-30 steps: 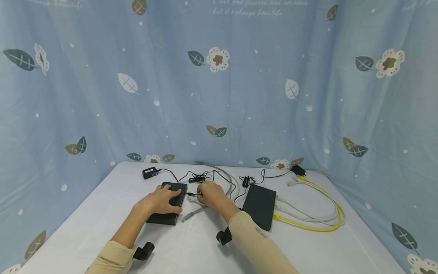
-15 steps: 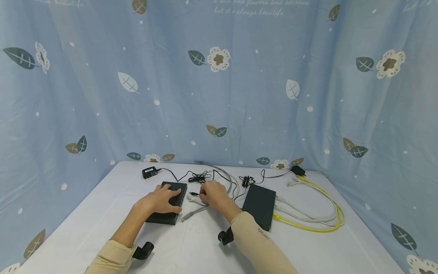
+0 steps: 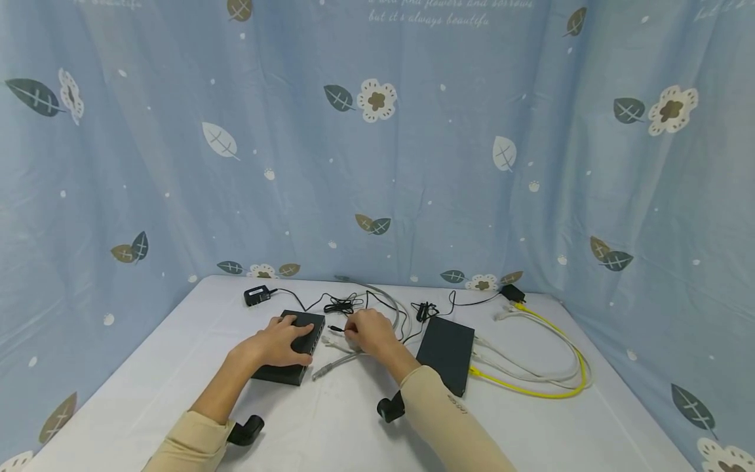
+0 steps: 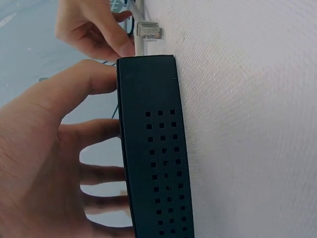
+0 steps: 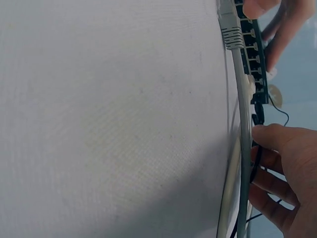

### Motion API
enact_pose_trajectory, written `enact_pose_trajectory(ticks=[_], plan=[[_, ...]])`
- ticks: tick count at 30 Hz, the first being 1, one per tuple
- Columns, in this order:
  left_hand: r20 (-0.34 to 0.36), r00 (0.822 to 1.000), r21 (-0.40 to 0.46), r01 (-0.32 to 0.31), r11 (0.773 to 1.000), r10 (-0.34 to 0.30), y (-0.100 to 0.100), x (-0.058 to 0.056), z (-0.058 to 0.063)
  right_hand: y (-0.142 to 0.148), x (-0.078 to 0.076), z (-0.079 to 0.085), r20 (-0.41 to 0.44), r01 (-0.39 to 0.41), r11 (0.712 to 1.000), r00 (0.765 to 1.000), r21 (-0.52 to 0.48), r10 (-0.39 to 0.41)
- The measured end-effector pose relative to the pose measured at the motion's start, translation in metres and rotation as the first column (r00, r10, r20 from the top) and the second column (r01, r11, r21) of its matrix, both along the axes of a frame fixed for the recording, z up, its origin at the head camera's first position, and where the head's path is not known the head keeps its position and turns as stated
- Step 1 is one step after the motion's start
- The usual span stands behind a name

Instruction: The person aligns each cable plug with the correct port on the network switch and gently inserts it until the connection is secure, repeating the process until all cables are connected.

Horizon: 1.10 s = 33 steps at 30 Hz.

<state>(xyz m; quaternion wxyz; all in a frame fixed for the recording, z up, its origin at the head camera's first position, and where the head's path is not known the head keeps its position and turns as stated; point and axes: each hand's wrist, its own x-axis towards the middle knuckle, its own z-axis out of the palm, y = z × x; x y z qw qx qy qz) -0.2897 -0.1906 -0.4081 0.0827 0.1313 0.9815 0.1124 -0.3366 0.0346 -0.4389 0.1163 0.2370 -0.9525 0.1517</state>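
Note:
My left hand (image 3: 272, 349) rests spread on top of a black network switch (image 3: 277, 375), its fingers fairly straight on the upper face in the left wrist view. The switch lies on the white table with its row of ports (image 5: 254, 58) facing right. Just beyond that side, my right hand (image 3: 370, 332) pinches a black power plug (image 3: 336, 328) by its cord, the tip pointing at the switch across a small gap. Below the right hand lie a grey network cable (image 3: 333, 367) and a white cable with a clear connector (image 4: 149, 30).
A second dark switch (image 3: 446, 354) stands to the right, with white cables and a yellow cable (image 3: 548, 394) at its ports. Black power adapters (image 3: 257, 296) sit at the back left and back right. Bundled black cords (image 3: 342, 306) lie behind my hands. A patterned blue curtain (image 3: 377, 164) hangs behind.
The power plug has moved away to the right from the switch's port side, with my right hand shifting slightly right. My left hand has stayed on the switch.

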Motion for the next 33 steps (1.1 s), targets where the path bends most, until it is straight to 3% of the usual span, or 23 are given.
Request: enact_pose_trajectory(ticks=[15, 23, 33], plan=[[-0.037, 0.997, 0.051, 0.074, 0.996, -0.073, -0.009, -0.002, -0.002, -0.002, 0.002, -0.001, -0.009, -0.007, 0.999, 1.000, -0.036, 0.007], [-0.031, 0.997, 0.049, 0.076, 0.996, -0.075, -0.014, -0.002, 0.002, -0.003, 0.000, -0.003, -0.010, -0.005, 0.999, 1.000, -0.052, 0.005], [-0.025, 0.998, 0.085, 0.059, 0.995, -0.057, -0.013, -0.006, -0.003, -0.001, 0.001, -0.002, -0.009, -0.021, 0.997, 1.000, -0.071, 0.020]])
